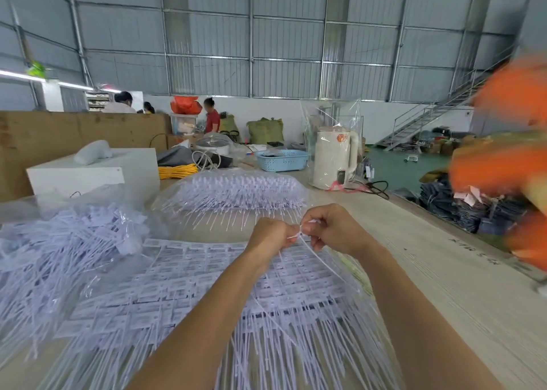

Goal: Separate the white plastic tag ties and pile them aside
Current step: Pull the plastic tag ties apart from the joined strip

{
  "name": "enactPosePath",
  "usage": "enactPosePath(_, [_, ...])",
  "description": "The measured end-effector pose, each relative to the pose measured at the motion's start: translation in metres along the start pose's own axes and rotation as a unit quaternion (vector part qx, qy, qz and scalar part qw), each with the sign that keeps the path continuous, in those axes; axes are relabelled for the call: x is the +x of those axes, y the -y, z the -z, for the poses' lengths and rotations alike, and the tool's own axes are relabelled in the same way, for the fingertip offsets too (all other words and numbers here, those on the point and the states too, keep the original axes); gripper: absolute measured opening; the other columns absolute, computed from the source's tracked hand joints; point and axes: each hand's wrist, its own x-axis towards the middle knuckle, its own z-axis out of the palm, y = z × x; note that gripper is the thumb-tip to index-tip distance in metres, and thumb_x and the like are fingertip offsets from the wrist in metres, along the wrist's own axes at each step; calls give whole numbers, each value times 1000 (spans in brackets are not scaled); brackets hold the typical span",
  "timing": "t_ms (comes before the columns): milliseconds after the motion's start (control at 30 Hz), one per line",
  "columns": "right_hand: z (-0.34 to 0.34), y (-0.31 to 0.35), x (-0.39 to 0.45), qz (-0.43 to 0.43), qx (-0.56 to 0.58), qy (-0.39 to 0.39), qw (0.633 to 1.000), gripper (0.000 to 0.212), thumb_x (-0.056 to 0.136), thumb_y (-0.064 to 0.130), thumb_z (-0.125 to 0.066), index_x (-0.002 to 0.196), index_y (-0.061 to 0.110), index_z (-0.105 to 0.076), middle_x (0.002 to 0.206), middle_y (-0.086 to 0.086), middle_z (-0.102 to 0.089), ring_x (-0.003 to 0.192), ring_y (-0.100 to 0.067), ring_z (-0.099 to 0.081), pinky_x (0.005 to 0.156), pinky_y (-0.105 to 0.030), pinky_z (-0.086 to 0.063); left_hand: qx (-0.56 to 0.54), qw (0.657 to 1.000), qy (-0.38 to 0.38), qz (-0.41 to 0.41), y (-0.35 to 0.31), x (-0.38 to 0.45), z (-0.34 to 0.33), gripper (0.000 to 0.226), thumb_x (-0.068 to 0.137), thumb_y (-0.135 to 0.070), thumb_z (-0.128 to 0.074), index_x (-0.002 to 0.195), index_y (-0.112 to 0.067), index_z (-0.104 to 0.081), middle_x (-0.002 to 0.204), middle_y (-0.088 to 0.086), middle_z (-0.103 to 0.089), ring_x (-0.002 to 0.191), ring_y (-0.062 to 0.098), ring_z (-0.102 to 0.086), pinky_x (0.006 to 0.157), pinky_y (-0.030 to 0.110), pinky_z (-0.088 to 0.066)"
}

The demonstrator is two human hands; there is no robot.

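A pale wood-grain tabletop (444, 271) runs away from the viewer, its right edge dropping to a green floor (396, 165). Over the middle of it the left hand (270, 237) and right hand (333, 230) meet, fingers curled, both pinching one white plastic tag tie (307, 246) whose thin tail trails down and right from the pinch. Beneath the forearms lies a sheet of joined tag ties (225, 289), its rectangular heads in rows and its tails fanning toward the near edge. Along the left edge sits a loose pile of separated tag ties (59, 250) in clear plastic, and further back in the middle a bagged bundle of tag ties (236, 191). Toward the far left stands a white box (97, 167), with a coil of yellow cable (177, 171) just beside it. Further back are a blue plastic basket (282, 160) and, near the right edge, a cream electric kettle (334, 160) partly wrapped in clear film. A brown cardboard partition (74, 135) closes the far left. The room is a large warehouse with corrugated grey metal walls (281, 34), a metal staircase (429, 117) at the right, stacked dark folded garments (467, 209) on the floor, and three people (211, 119) standing far back. A blurred orange shape (509, 153) fills the right margin; what it is cannot be told.
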Motion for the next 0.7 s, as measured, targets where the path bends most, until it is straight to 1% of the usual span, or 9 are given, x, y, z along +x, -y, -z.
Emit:
enactPosePath(100, [5,-11,-4,0,-1,-70,998,27,88,-2,-59,67,15,-63,49,7,-58,44,-8,-56,49,-20,-51,21,999,47,10,-3,-3,5,12,87,-16,-61,78,-8,-60,31,-14,-42,25,-1,-35,36,17,-26])
enactPosePath(167, [20,-16,-10,-21,17,-145,989,23,90,0,-58,71,13,-63,58,0,-58,50,-13,-56,51,-23,-53,43,997,67,-11,-3,-3,9,16,88,-17,-61,74,-10,-61,33,-14,-45,27,-3,-38,34,12,-28])
enactPosePath(200, [27,-12,-12,-30,62,-156,985,19,90,3,-57,74,11,-63,63,-3,-57,52,-14,-56,50,-23,-53,55,996,63,-27,-2,-2,10,19,89,-18,-62,72,-10,-62,36,-13,-49,31,-4,-43,36,10,-31])
enactPosePath(267, [34,5,-11,-42,173,-123,976,15,92,8,-57,78,10,-62,67,-2,-56,52,-11,-56,48,-21,-48,69,994,58,-55,0,-1,10,22,91,-24,-60,76,-8,-64,49,-6,-56,47,0,-53,50,11,-40])
enactPosePath(333, [33,25,-8,-44,190,-67,979,15,91,10,-58,77,11,-62,62,2,-55,47,-8,-53,43,-18,-42,82,992,66,-72,2,-1,8,24,94,-27,-56,79,-10,-64,61,-1,-58,61,8,-55,61,21,-43])
enactPosePath(433, [28,43,-8,-24,98,-23,995,14,91,11,-58,78,7,-62,56,1,-49,41,-8,-45,40,-17,-34,91,989,85,-86,3,-2,9,15,95,-20,-55,83,-16,-62,70,-1,-62,60,5,-57,58,20,-44])
enactPosePath(533, [33,47,-10,-40,134,-4,990,13,92,9,-57,85,0,-62,52,1,-44,38,-7,-39,37,-16,-28,124,982,111,-86,5,-4,15,9,94,-15,-55,90,-22,-60,76,-6,-62,48,-7,-54,53,12,-46])
enactPosePath(633, [29,46,-14,-65,195,17,978,10,90,6,-58,81,4,-60,53,-2,-46,39,-8,-40,35,-15,-30,141,980,124,-61,10,-4,22,10,91,-12,-59,96,-22,-60,79,-5,-62,50,-5,-54,50,12,-43])
enactPosePath(700, [18,42,-17,-93,178,14,980,9,90,8,-60,81,5,-59,53,-3,-52,43,-9,-45,38,-16,-36,144,981,122,-44,12,-4,26,7,90,-12,-61,97,-15,-60,76,-2,-62,49,-1,-54,48,13,-42])
